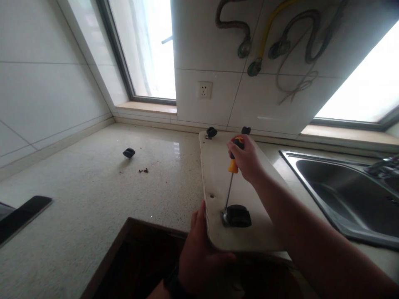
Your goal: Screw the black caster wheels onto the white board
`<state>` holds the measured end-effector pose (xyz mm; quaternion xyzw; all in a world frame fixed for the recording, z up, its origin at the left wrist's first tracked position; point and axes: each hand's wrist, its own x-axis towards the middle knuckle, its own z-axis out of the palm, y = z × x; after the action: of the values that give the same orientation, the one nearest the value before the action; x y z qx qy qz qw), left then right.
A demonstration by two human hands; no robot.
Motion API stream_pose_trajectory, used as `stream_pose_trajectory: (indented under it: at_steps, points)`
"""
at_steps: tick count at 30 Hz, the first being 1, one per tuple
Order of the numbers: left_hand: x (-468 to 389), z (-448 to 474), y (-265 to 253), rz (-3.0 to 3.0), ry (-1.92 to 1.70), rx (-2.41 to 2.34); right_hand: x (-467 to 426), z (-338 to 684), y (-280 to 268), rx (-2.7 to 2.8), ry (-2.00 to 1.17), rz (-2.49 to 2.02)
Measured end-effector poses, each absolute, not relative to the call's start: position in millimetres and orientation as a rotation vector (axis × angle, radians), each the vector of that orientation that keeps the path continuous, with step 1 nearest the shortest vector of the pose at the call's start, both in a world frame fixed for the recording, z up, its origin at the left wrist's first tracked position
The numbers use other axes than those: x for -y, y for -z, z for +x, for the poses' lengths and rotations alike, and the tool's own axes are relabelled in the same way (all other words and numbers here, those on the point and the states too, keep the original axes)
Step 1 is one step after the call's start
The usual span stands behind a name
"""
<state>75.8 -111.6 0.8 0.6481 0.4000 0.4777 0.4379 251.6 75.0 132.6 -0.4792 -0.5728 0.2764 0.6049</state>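
A pale board (pixel 216 170) lies across the countertop with black casters on its upper face. My right hand (pixel 247 155) is closed round the black-and-yellow handle of a screwdriver (pixel 232 167). Its shaft slants down, and the tip meets the metal plate beside the near caster (pixel 239 216). At the near left corner, my left hand (pixel 199 257) grips the board, fingers along its side edge and thumb by the front edge. Two more casters, a left one (pixel 211 132) and a right one (pixel 246 130), are at the far end. A screw hole (pixel 212 196) shows near the left edge.
On the countertop (pixel 168 191) to the left lie a loose caster (pixel 129 153), some small screws (pixel 144 170) and a dark flat object (pixel 26 218). A steel sink (pixel 339 182) is at right. A dark opening (pixel 146 257) lies in front; pipes (pixel 263 35) and a socket (pixel 205 89) are on the wall.
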Motion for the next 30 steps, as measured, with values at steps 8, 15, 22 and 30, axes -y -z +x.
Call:
stream_pose_trajectory:
  at_steps: [8, 15, 22, 30]
  points:
    - [73.8, 67.6, 3.5, 1.900, -1.195, -0.794, -76.0, 239.5, -121.9, 1.260, -0.788, -1.187]
    - [71.9, 58.4, 1.0, 1.748, -1.087, -0.672, -78.0, 222.2, -111.1, 1.178, -0.990, -1.137]
    - [71.7, 51.9, 6.3, 1.977, -1.028, -0.981, -78.4, 221.5, -100.7, 1.076, -0.998, -1.104]
    - [74.0, 52.1, 1.0, 2.065, -1.017, -0.944, -75.3, 221.4, -94.3, 1.059, -0.995, -1.091]
